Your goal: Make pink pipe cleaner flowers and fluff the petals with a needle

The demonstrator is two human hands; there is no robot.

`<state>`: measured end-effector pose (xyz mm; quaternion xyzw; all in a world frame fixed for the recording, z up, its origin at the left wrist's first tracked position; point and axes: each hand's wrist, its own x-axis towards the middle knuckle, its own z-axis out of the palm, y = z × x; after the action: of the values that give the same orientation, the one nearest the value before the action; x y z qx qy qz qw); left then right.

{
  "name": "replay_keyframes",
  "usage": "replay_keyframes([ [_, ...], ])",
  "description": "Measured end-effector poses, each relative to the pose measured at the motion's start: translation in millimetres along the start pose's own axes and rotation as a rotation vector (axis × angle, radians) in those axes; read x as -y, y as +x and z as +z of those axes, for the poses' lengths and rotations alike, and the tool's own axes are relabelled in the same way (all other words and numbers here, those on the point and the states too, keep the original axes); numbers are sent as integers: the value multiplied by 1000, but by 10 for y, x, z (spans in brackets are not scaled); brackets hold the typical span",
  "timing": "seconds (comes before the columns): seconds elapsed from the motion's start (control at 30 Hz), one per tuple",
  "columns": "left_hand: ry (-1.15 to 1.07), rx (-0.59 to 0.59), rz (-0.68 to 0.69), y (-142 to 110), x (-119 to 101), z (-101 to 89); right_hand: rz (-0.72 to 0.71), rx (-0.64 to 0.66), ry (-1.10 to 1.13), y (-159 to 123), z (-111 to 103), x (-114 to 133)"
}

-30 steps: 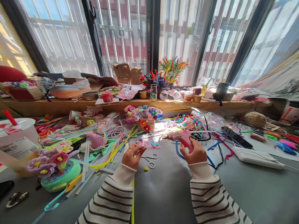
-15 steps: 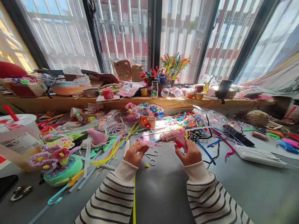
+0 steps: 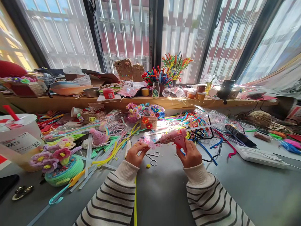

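The right hand point(image 3: 192, 153) grips the handle of a pink glue gun point(image 3: 174, 137), its nozzle pointing to about nine o'clock, above the grey bench point(image 3: 164, 194). The left hand point(image 3: 135, 153) is closed in a pinch, thumb against fingers, on a small pale-pink piece point(image 3: 151, 144) at two o'clock from that hand; its exact shape is too small to make out. The nozzle tip is right at this piece, though I cannot tell whether the two touch. Scissors point(image 3: 154, 161) lie at three o'clock from the left hand, just beside it, with a little yellow ball point(image 3: 148, 166) near four. At one o'clock stands a woven box point(image 3: 152, 121) of fuzzy flowers. From the right hand, a black phone point(image 3: 240, 136) lies between two and three o'clock, well apart.
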<state>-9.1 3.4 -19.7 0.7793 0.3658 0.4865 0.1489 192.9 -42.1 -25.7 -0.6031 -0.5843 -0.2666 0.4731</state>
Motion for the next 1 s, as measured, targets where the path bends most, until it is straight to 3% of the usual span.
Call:
replay_keyframes([
  [0.53, 9, -6, 17, 6, -7, -4, -44, 11, 39, -22, 10, -16],
  [0.8, -12, -12, 25, 7, -12, -1, -176, -34, -9, -29, 31, -79],
  [1.0, -74, -3, -13, 1, -30, -9, -114, -44, -3, -49, 38, -48],
])
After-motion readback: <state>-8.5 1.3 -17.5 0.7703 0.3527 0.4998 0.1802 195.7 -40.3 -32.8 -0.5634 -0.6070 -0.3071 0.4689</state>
